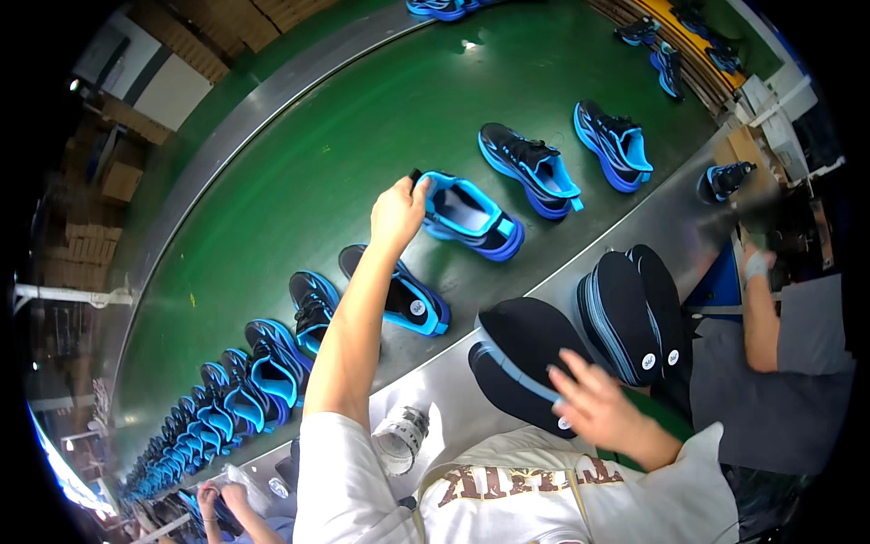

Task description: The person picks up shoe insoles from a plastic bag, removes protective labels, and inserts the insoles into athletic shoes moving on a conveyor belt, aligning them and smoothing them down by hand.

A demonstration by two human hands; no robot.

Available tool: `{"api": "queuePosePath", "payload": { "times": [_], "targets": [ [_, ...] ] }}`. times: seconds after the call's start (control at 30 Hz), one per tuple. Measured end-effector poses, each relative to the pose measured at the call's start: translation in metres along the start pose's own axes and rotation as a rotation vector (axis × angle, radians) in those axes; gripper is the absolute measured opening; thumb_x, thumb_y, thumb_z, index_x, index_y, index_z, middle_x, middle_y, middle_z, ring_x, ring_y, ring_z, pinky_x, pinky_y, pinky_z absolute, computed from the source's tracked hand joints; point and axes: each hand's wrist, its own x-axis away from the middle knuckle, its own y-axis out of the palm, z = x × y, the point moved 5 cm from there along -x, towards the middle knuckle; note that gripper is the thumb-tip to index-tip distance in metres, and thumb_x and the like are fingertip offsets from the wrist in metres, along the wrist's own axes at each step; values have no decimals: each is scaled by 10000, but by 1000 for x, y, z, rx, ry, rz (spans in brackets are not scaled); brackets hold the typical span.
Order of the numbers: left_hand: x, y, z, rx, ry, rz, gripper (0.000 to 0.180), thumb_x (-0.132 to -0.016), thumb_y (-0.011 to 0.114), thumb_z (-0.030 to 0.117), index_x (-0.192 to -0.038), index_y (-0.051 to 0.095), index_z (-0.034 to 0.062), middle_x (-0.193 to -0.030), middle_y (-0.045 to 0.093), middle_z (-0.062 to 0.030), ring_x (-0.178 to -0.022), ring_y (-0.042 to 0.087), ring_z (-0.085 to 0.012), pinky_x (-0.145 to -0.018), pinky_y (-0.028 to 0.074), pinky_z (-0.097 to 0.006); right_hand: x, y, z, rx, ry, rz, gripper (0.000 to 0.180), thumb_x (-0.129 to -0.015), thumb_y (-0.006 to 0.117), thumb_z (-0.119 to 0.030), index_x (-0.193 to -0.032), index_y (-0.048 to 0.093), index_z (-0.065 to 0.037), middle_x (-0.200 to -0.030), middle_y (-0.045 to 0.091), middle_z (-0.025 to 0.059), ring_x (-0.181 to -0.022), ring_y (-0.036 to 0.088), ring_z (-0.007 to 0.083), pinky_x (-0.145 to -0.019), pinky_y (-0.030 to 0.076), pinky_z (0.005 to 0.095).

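Note:
My left hand is closed on the front upper of a black and blue sneaker, which is tilted so that its opening faces me. My right hand, slightly blurred, has its fingers apart over a pile of black insoles with light blue edges. No insole shows lifted in it. Partly behind my left forearm stands another sneaker, with a black insole bearing a round white label in its opening. Two more sneakers stand to the right of the held one.
A green conveyor belt carries a long row of sneakers off to the left. On the metal ledge are a second insole stack and a tape roll. Other people's hands appear at lower left and right.

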Motion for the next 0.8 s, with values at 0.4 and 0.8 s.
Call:
{"api": "queuePosePath", "payload": {
  "times": [0.4,0.8],
  "targets": [
    [29,45,-49,468,-226,-206,425,-838,535,373,-749,590,-38,-577,448,14,-569,389,-87,-516,342,-270,-164,44,75,417,-38,-47,120,-683,533,-117,-645,597,-22,-820,597,107,-747,561,263,-682,464,368],
    [37,33,-44,512,-232,-161,409,-830,550,360,-771,598,-43,-548,427,14,-535,364,-73,-470,308,-257,-185,82,78,530,-19,-203,123,-671,528,-76,-741,608,-14,-891,591,151,-776,582,262,-677,476,347]
  ]
}}
